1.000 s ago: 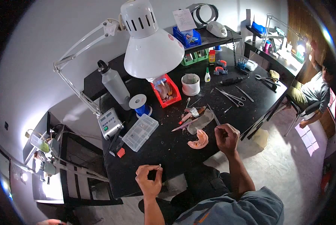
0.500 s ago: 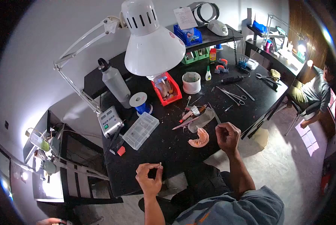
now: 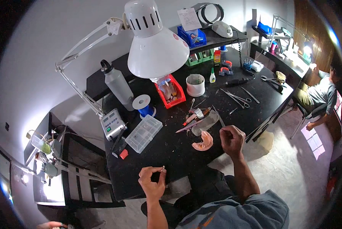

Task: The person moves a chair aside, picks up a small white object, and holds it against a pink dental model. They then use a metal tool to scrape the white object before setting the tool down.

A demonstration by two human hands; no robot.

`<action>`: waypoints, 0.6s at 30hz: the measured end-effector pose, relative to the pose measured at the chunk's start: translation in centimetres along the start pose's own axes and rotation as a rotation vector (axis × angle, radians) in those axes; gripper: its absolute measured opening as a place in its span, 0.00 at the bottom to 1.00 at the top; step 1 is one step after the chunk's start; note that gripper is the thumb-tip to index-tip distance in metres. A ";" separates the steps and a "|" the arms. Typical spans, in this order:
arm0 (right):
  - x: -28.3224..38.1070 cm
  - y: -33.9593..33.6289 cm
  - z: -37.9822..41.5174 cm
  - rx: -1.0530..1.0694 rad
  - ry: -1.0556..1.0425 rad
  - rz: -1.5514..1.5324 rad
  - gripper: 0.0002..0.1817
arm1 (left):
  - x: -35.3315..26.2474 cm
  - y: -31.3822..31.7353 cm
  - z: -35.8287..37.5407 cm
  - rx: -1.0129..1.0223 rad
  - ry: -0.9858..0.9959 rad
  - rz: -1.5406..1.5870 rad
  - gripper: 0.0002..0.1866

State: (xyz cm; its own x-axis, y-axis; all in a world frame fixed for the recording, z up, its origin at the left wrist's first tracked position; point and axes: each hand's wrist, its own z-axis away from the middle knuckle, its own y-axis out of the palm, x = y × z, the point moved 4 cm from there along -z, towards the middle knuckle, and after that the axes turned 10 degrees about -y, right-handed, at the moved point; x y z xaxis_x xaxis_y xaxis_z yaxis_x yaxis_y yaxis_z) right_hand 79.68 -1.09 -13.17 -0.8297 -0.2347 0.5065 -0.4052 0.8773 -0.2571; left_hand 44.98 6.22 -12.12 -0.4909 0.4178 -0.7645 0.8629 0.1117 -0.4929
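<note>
My left hand (image 3: 152, 181) is closed in a pinch at the near edge of the table, holding a tiny whitish piece (image 3: 163, 167), perhaps a tooth, between thumb and fingertip. My right hand (image 3: 232, 140) is closed around a slim metal tool with a flat blade (image 3: 219, 116), its tip pointing up and away from me. Just left of that hand lies a pink horseshoe-shaped dental model (image 3: 203, 142). Behind the model is a greyish flat pad (image 3: 206, 125), with a pinkish pencil-like stick (image 3: 188, 127) and several small items beside it.
A white lamp (image 3: 158, 53) hangs over the black table (image 3: 171, 141). On the left are a clear compartment box (image 3: 143, 133), wire spool (image 3: 142, 105), control unit (image 3: 113, 124) and bottle (image 3: 117, 84). Farther back are a red bin (image 3: 180, 97), white cup (image 3: 195, 85) and scissors (image 3: 237, 98). Another person (image 3: 320, 91) sits at right.
Both hands keep nearly the same pose and grip. The view has shifted very slightly; nothing on the table has plainly moved.
</note>
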 end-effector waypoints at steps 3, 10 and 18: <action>-0.5 -0.3 0.2 0.048 -0.039 0.029 0.04 | 0.2 -0.1 0.0 0.004 0.037 -0.003 0.08; -0.2 -0.2 0.1 0.020 -0.039 -0.022 0.03 | 0.0 -0.2 -0.2 0.014 0.051 0.003 0.09; -0.3 0.2 0.3 0.033 0.027 -0.016 0.05 | -0.2 -0.1 -0.2 0.014 0.017 -0.009 0.07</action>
State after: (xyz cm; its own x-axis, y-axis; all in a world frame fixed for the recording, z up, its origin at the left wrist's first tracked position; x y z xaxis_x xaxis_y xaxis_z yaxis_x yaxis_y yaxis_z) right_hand 79.72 -0.92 -13.59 -0.8128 -0.2370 0.5322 -0.4310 0.8592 -0.2757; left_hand 45.00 6.30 -11.85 -0.4965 0.4322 -0.7528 0.8566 0.1034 -0.5055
